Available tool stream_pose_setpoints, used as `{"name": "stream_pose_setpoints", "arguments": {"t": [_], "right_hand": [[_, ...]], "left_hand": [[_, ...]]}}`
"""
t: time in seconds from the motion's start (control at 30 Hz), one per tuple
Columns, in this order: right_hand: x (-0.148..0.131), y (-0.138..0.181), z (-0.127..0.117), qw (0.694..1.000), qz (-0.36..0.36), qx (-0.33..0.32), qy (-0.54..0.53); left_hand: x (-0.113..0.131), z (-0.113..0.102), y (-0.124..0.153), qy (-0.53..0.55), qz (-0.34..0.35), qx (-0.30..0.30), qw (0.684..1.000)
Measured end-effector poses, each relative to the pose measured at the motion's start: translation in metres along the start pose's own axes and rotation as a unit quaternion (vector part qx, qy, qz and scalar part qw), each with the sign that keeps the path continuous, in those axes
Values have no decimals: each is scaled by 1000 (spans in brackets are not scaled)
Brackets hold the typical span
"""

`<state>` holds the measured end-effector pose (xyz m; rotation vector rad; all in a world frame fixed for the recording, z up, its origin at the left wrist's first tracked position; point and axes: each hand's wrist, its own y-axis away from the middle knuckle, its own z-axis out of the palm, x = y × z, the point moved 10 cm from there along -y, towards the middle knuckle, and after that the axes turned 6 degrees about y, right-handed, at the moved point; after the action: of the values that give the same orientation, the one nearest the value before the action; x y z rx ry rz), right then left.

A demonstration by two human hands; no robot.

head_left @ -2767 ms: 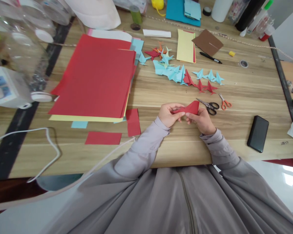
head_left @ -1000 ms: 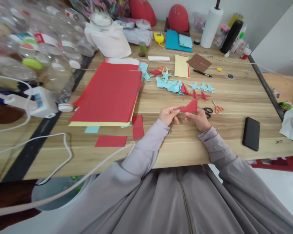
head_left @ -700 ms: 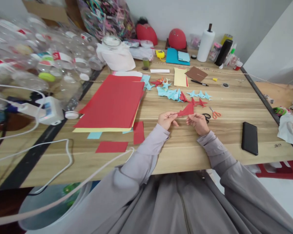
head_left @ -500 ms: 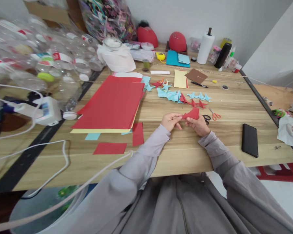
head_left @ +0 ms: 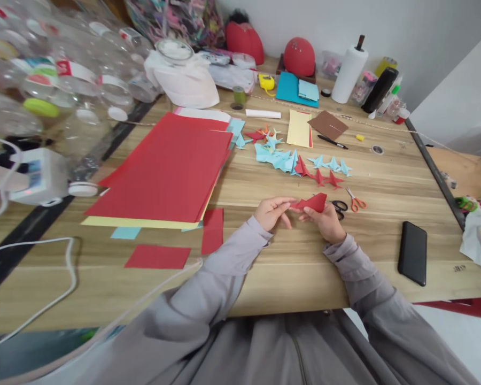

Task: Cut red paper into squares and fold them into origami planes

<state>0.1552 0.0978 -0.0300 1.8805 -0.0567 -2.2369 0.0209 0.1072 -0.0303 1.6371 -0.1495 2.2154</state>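
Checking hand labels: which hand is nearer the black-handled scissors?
Right. The right hand lies just left of the black-handled scissors, close beside them, pinching the red folded paper. The left hand holds the paper's other tip, farther left of the scissors.

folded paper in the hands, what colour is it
Red. The folded paper shows best in the head view.
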Motion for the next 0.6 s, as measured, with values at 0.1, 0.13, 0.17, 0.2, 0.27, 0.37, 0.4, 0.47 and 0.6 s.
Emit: {"name": "stream_pose_setpoints", "arguments": {"t": [0.1,0.13,0.17,0.2,0.27,0.37,0.4,0.47,0.6], "right_hand": [[0,1,-6,999,19,16,-25],[0,1,-8,999,21,23,-23],[-2,1,-8,999,20,26,-15],[-4,2,-8,1000,13,28,-3],[-11,3,-6,999,-13,25,34],[-20,5,1,994,-56,8,97],[-22,6,4,991,-66,0,116],[-23,8,9,986,-78,-18,147],[-27,13,10,976,-114,-8,186]], "left_hand": [[5,-10,0,1,24,27,999],[10,-14,1,2,45,44,998],[14,-17,2,-1,72,60,996],[20,-19,4,-7,102,74,992],[29,-16,9,-31,158,81,984],[35,1,15,-79,206,49,974],[38,6,17,-99,220,42,970],[44,11,21,-136,247,45,958],[50,12,25,-157,263,61,950]]}}
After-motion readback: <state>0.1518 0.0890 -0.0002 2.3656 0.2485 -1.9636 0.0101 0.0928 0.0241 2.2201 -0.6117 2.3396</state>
